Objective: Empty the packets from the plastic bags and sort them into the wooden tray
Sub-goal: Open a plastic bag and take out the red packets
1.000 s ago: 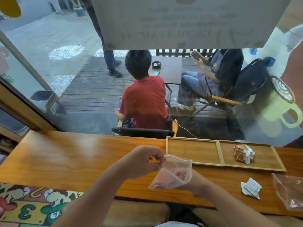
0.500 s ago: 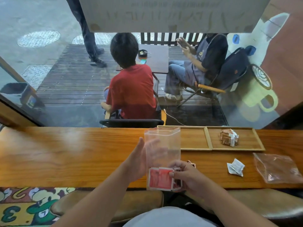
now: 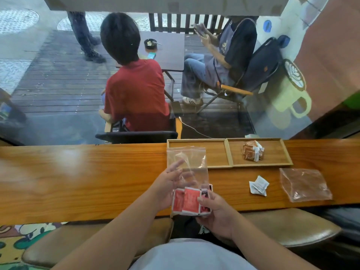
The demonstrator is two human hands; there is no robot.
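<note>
A right hand [image 3: 218,215] pinches red foil packets [image 3: 190,201] through a clear plastic zip bag [image 3: 188,162] above the table; left hand [image 3: 167,182] fingers spread. Emptying underway; next, the wooden two-compartment tray [image 3: 228,152].

no text can be read anywhere. the red packets [image 3: 188,201] in the clear plastic bag [image 3: 191,164] carry print too blurred to make out. the brown packets [image 3: 251,152] in the wooden tray [image 3: 229,166], at 1 o'clock from the bag, show no legible label either.
</note>
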